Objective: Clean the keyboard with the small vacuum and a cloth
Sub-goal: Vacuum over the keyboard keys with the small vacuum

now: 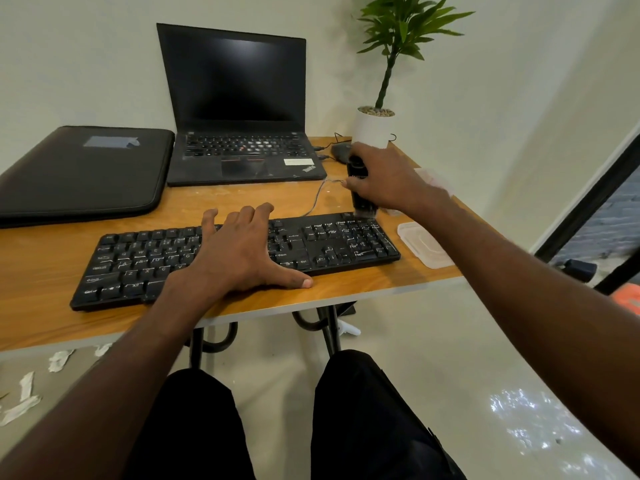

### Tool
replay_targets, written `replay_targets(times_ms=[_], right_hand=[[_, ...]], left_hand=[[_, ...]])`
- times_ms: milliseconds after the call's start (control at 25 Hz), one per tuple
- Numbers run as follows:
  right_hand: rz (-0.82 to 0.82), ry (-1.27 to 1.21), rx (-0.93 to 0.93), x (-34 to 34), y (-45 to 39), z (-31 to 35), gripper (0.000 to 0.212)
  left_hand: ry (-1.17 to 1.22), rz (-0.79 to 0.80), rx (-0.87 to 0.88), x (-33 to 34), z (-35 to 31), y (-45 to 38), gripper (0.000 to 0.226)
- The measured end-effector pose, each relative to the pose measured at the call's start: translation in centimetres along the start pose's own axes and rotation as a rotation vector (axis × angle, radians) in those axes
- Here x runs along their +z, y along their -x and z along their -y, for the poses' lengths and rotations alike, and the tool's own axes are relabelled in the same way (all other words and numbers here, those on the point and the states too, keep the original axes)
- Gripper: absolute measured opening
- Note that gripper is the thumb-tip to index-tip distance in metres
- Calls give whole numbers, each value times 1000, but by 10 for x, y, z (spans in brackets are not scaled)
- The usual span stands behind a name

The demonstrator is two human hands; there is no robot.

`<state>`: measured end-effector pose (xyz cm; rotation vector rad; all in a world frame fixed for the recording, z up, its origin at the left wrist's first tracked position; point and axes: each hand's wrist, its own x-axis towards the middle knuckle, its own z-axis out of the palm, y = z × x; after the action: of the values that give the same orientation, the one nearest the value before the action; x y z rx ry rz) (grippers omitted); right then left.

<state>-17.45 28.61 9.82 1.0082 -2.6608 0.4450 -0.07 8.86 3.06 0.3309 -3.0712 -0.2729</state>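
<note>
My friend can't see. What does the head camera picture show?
A person's right hand holds a small black vacuum at the far right corner of a black keyboard, while the left hand rests flat on its keys. Behind on the wooden table sits an open laptop.

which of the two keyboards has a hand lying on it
The separate black keyboard at the table's front edge: the left hand rests flat across its middle keys. The laptop behind it has its own keyboard, which no hand touches.
</note>
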Motion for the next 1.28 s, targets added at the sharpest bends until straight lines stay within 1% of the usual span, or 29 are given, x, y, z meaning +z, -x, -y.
replay_targets(times_ms=[80, 120, 160, 240, 280, 360, 440, 480, 520, 560, 600, 640, 720, 760, 800, 840, 920, 1000, 1080, 1120, 1200, 1280], right_hand=[[-27, -82, -26, -1, 1, -1, 42], [-11, -104, -32, -1, 3, -1, 42], [4, -82, -25, 0, 3, 0, 42], [-22, -41, -13, 1, 6, 0, 40], [-49, -86, -16, 2, 6, 0, 39], [-29, -149, -20, 3, 6, 1, 39], [-45, -53, -6, 5, 5, 2, 40], [-68, -58, 8, 7, 5, 1, 39], [-80, -136, 15, 8, 5, 0, 37], [-68, -228, 22, 9, 7, 0, 37], [-44, -269, 27, 9, 9, -1, 38], [-42, -248, 41, 11, 9, -2, 40], [-121, -100, 109, 13, 6, -4, 42], [-170, -71, 130, 13, 4, -3, 41], [-180, -113, 134, 14, 5, -1, 39], [-156, -215, 103, 14, 6, 1, 37], [-43, -374, 53, 13, 10, 1, 31], [-22, -304, 57, 9, 9, -2, 28], [-103, -196, 82, 7, 6, -4, 25], [-115, -221, 87, 8, 6, -5, 25], [-105, -359, 86, 10, 9, -4, 27], [-85, -374, 59, 12, 10, -7, 25]], left_hand=[[-1, -2, -2, 1, 0, -1, 172], [-2, -3, -4, 0, -1, -1, 171], [-5, -4, -7, 0, -1, 0, 168], [-8, -3, -10, -1, -4, 1, 159], [-7, 0, -12, -2, -4, 1, 156], [-5, 4, -14, -2, -5, 2, 155], [-6, 11, -14, -2, -5, 2, 155], [-5, 16, -16, -2, -5, 2, 155], [-4, 17, -18, -2, -5, 2, 155], [-4, 16, -18, -2, -5, 2, 155], [-5, 14, -19, -3, -6, 2, 155], [-5, 17, -19, -4, -6, 2, 155], [-4, 15, -16, -3, -5, 2, 155], [-3, 13, -14, -3, -4, 2, 155], [-3, 12, -13, -3, -4, 2, 155], [-6, 12, -14, -3, -4, 2, 155], [-9, 10, -16, -2, -4, 2, 154], [-8, 12, -17, -2, -4, 1, 154], [-6, 19, -19, -3, -4, 1, 155], [-7, 19, -19, -3, -4, 2, 155], [-8, 15, -19, -3, -5, 2, 155], [-1, 17, -21, -3, -5, 2, 155]])
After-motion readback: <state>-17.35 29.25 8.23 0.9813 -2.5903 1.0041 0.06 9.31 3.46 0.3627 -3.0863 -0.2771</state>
